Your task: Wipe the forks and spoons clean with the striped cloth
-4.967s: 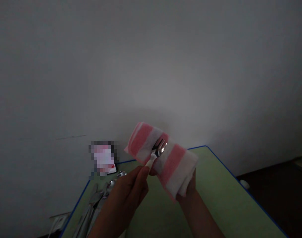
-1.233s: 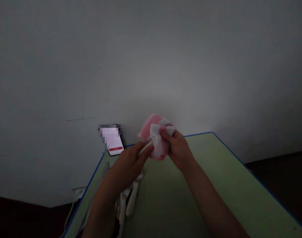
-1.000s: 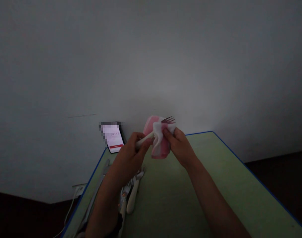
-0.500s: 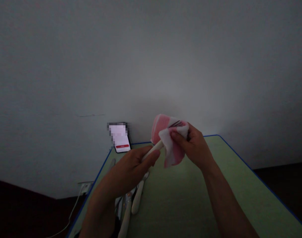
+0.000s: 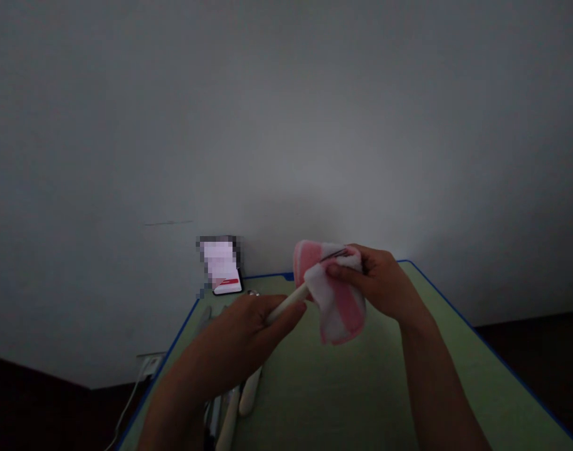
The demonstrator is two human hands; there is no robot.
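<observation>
My left hand pinches the white handle of a fork and holds it up above a green table. My right hand grips a pink and white striped cloth folded round the fork's head. Only the tips of the tines show at the cloth's top edge. Both hands are raised over the table's far half.
More cutlery with white handles lies on the table under my left forearm. A phone with a lit screen leans against the wall at the table's far left corner. A socket and cable hang off the left side. The table has a blue rim.
The cloth was spread flat behind the fork five seconds ago; now it is bunched round the tines. In the last second both hands drifted right and slightly down.
</observation>
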